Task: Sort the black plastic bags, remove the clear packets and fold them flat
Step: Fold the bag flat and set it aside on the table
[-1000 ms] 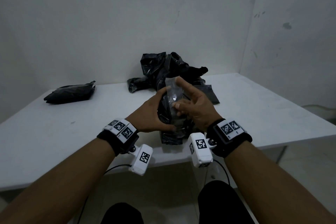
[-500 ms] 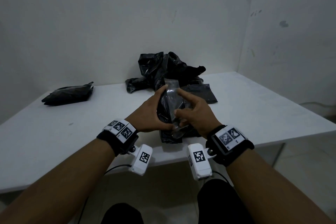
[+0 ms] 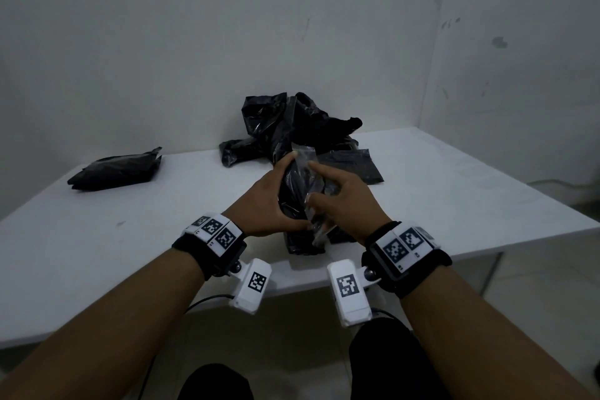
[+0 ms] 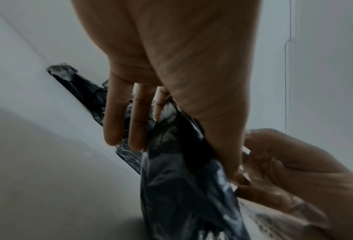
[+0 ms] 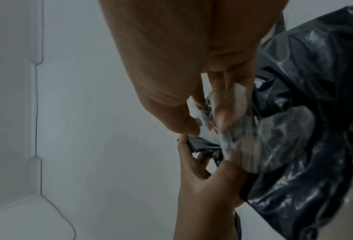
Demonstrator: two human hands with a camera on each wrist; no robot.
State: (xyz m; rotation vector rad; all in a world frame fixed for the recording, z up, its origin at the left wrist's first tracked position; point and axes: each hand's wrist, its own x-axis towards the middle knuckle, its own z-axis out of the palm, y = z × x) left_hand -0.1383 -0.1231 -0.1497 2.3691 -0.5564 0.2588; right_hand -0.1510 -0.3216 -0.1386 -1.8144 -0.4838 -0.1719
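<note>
between both hands, black bag [image 3: 297, 191] in left hand [image 3: 263, 204], clear packet [image 3: 316, 227] pinched by right hand [image 3: 344, 201]

The tabletop [image 3: 97, 253] is bare along its left front and over its whole right side, so a hand can pass freely there. At the back edge, near the middle, a heap of crumpled black bags [image 3: 292, 127] blocks the way to the wall. A flat black bag [image 3: 350, 166] lies just right of it. Near the back left corner a folded stack of black bags [image 3: 117, 169] takes some room. Between this stack and the heap there is an open strip of tabletop.
</note>
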